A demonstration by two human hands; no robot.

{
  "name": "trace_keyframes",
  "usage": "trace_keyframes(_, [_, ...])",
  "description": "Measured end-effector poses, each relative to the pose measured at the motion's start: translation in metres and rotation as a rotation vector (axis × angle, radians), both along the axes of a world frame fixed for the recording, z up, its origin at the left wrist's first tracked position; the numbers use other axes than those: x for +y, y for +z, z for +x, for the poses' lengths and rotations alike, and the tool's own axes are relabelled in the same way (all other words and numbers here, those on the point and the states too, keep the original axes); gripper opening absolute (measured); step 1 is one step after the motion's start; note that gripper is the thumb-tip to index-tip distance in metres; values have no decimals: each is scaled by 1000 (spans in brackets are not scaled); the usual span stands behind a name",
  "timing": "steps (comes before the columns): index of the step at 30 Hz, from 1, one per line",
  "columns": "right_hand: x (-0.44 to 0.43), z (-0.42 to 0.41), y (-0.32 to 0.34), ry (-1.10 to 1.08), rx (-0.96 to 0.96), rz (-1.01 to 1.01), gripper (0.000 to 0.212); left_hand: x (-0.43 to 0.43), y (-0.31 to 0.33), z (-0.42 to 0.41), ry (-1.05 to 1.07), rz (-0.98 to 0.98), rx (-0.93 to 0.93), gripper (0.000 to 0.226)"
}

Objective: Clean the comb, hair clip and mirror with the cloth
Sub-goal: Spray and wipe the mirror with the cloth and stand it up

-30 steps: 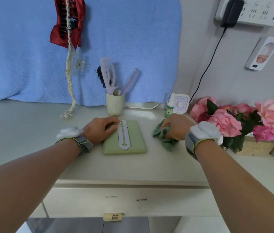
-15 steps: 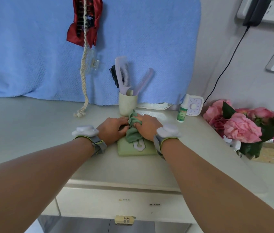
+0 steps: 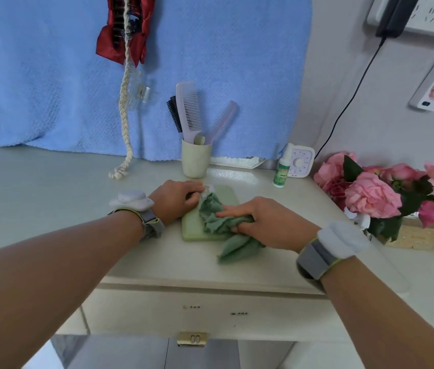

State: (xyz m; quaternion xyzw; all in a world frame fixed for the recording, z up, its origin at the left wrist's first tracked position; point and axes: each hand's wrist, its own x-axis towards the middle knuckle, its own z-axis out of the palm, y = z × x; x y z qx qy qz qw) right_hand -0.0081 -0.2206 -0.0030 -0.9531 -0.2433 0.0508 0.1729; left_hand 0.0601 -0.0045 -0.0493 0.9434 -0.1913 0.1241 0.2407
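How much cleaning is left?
Nothing looks finished yet. The right hand presses the cloth on the mirror while the left hand holds it. Left to do: the comb in the cup and the hair clip hanging on the towel.

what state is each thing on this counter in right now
mirror, flat on the counter, partly under the cloth
cloth, bunched up, on the mirror
left hand, holds the mirror's far corner
right hand, grips the cloth
cup, upright, combs standing in it
spray bottle, upright
drawer, shut
charger, plugged in
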Motion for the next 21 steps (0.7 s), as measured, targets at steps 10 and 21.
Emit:
trace_keyframes(10, [70,89,-16,-225,-154,-220,30,1,-5,6,-21,-3,-67,73])
trace_keyframes(21, [9,-2,-9,155,-37,95,53,2,-7,10,50,73,34,50])
